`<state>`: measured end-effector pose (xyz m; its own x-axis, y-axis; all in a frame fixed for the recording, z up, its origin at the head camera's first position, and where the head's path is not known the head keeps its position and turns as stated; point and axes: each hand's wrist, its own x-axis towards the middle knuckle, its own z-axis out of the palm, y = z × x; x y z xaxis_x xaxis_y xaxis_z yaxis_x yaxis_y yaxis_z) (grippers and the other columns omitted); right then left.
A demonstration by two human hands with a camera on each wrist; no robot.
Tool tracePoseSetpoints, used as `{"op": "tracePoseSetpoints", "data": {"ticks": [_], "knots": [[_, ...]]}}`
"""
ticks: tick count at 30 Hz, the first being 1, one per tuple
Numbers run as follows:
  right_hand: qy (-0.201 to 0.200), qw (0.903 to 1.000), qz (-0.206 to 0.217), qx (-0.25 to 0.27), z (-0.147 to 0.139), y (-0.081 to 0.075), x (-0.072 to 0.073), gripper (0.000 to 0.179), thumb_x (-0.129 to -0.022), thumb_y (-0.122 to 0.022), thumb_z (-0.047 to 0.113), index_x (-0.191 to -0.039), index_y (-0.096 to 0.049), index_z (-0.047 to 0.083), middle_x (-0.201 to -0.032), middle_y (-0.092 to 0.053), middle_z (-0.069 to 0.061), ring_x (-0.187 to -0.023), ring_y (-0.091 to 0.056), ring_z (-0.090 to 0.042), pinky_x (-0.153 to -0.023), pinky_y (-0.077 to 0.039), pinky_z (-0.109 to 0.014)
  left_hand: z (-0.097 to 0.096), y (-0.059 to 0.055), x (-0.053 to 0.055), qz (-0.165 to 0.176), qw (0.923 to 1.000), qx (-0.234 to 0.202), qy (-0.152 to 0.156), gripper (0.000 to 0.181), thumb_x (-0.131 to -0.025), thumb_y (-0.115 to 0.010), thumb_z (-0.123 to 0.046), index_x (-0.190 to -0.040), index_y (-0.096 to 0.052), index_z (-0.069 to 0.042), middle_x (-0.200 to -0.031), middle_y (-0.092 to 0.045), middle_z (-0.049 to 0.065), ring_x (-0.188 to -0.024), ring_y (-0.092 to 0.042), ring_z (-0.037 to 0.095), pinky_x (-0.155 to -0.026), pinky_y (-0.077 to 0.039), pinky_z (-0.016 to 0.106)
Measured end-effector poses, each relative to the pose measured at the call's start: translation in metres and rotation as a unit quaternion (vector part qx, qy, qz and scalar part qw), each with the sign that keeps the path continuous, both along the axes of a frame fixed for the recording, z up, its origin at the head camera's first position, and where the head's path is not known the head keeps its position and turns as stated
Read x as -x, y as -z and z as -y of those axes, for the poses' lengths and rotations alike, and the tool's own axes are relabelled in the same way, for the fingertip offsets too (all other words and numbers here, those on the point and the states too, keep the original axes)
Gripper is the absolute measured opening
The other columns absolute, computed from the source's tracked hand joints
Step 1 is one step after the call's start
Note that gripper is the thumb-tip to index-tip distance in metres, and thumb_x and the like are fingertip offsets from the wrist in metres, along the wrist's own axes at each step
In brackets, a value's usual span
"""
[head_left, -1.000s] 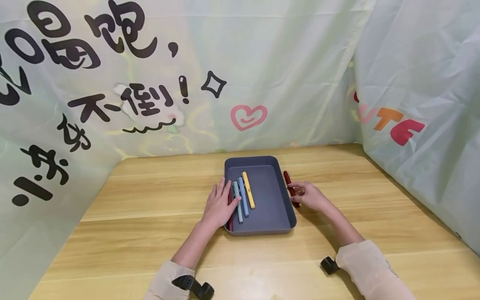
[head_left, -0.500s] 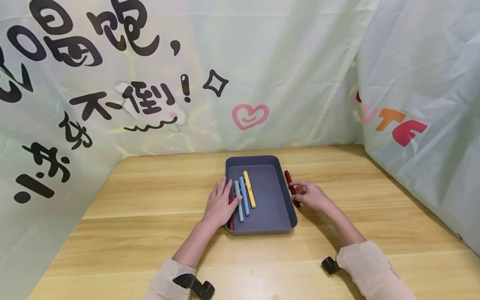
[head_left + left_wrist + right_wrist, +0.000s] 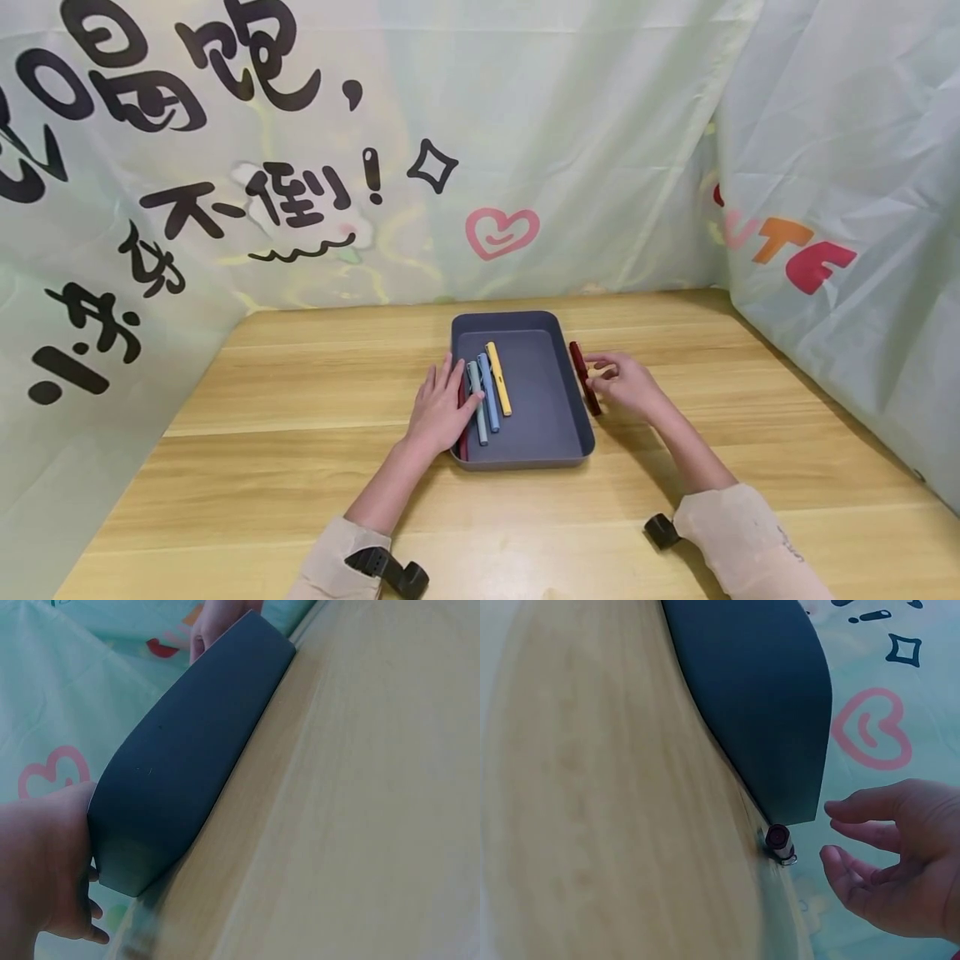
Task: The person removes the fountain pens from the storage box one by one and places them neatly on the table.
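The pen point(image 3: 582, 367) beside the tray point(image 3: 538, 392) might roll if the right hand point(image 3: 628, 387), fingers parted, bumps it; left hand point(image 3: 438, 410) spread

I see a smooth, matt dark grey rectangular tray point(image 3: 540, 392) and a glossy, slim dark red plastic-looking pen point(image 3: 580, 362). My flat, pale-brown wood-grain table point(image 3: 300, 400) has a soft sheen.

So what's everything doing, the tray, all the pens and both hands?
Tray: flat on the table, open on top, four pens inside.
Left hand: resting at the tray's left wall.
Red pen: along that wall, partly hidden.
Green pen: lying inside, partly covered.
Blue pen: lying inside.
Yellow pen: lying inside.
Dark red pen: outside, lying down.
Right hand: beside it, not gripping.
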<state>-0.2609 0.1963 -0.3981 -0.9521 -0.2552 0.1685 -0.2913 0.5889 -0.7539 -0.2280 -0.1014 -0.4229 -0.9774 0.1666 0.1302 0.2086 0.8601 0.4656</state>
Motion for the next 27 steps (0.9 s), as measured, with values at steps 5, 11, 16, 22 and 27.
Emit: {"op": "tracePoseSetpoints", "data": {"ticks": [5, 11, 16, 22, 27], "knots": [[0.014, 0.9991, -0.033, -0.024, 0.002, -0.002, -0.005, 0.035, -0.082, -0.063, -0.002, -0.116, -0.058, -0.007, -0.105, -0.053, -0.027, -0.083, -0.060, -0.032, -0.063, -0.048, -0.034, -0.002, 0.003, -0.002, 0.000, 1.0000, 0.004, -0.001, 0.067, -0.095, -0.042, -0.047, -0.147, -0.023, -0.009, -0.152, -0.010, 0.012, -0.134, -0.009, 0.040, -0.105, -0.015, 0.052], [0.010, 0.9985, -0.044, -0.031, 0.007, -0.011, -0.008, 0.034, -0.083, -0.063, 0.000, -0.116, -0.058, -0.007, -0.104, -0.055, -0.026, -0.083, -0.060, -0.033, -0.066, -0.049, -0.038, -0.007, 0.003, 0.001, 0.003, 0.9999, 0.008, -0.006, 0.071, -0.094, -0.042, -0.048, -0.147, -0.019, -0.008, -0.152, -0.011, 0.010, -0.135, -0.009, 0.038, -0.105, -0.014, 0.052], [-0.006, 0.9978, -0.055, -0.037, 0.020, -0.023, -0.004, 0.033, -0.082, -0.064, -0.001, -0.114, -0.059, -0.008, -0.101, -0.054, -0.024, -0.083, -0.058, -0.031, -0.068, -0.048, -0.038, -0.007, -0.003, 0.006, 0.001, 0.9999, 0.011, -0.011, 0.074, -0.094, -0.042, -0.049, -0.148, -0.015, -0.006, -0.152, -0.009, 0.009, -0.135, -0.008, 0.037, -0.106, -0.013, 0.051], [-0.043, 0.9957, -0.045, -0.069, 0.047, -0.034, 0.001, 0.032, -0.082, -0.066, 0.004, -0.114, -0.062, -0.002, -0.102, -0.055, -0.022, -0.078, -0.053, -0.023, -0.066, -0.044, -0.034, -0.001, -0.004, 0.005, 0.020, 0.9991, 0.027, -0.024, 0.076, -0.094, -0.041, -0.050, -0.147, -0.012, -0.005, -0.153, -0.007, 0.008, -0.136, -0.007, 0.036, -0.106, -0.012, 0.050], [-0.075, 0.9918, -0.036, -0.097, 0.067, -0.039, 0.005, 0.031, -0.083, -0.066, 0.004, -0.113, -0.063, 0.001, -0.104, -0.055, -0.021, -0.079, -0.052, -0.023, -0.068, -0.044, -0.037, 0.001, -0.002, 0.006, 0.022, 0.9993, 0.021, -0.022, 0.076, -0.094, -0.041, -0.050, -0.147, -0.011, -0.005, -0.153, -0.006, 0.008, -0.136, -0.006, 0.036, -0.106, -0.012, 0.050]]}}
